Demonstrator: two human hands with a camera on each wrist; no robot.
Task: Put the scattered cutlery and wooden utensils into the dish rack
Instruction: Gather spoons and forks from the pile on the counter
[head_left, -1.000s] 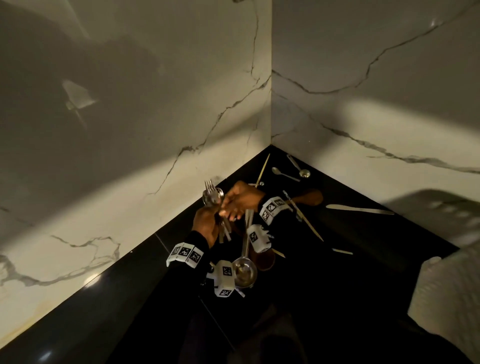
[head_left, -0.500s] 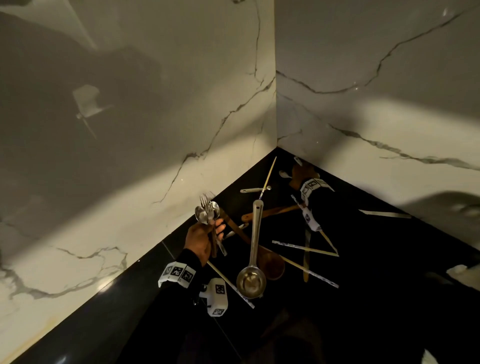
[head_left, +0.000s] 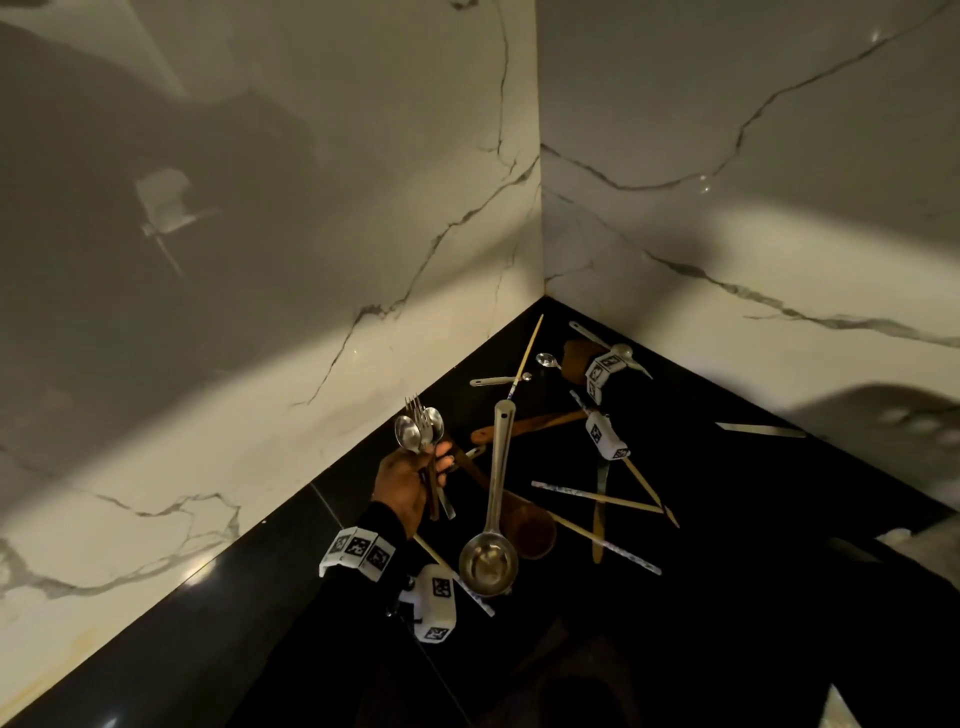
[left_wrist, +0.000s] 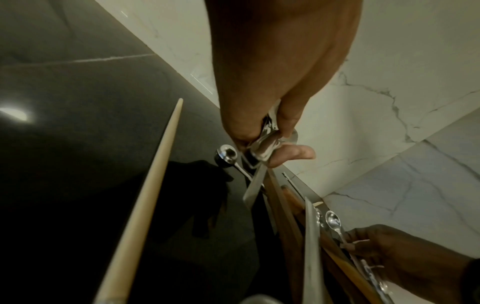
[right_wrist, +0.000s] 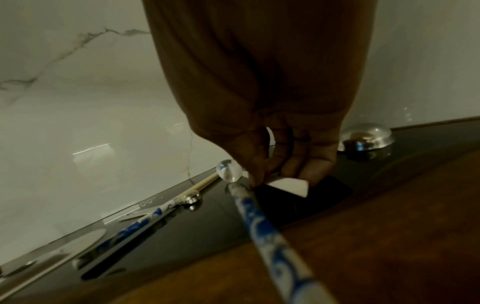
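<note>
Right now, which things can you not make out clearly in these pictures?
- Dish rack: in no view; the head view cuts off at its right edge.
- Right hand: in the head view its fingertips hide behind the wrist band; in the right wrist view the palm covers them, so a grip on the small spoon cannot be told.
- Cutlery bundle in the left hand: pieces overlap, so the exact count is unclear.

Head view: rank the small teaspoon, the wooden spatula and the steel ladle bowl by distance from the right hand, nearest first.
From the right hand:
1. Small teaspoon, just beside it, toward the corner.
2. Wooden spatula, mid-counter, closer to the person.
3. Steel ladle bowl, farthest, near the left wrist.
</note>
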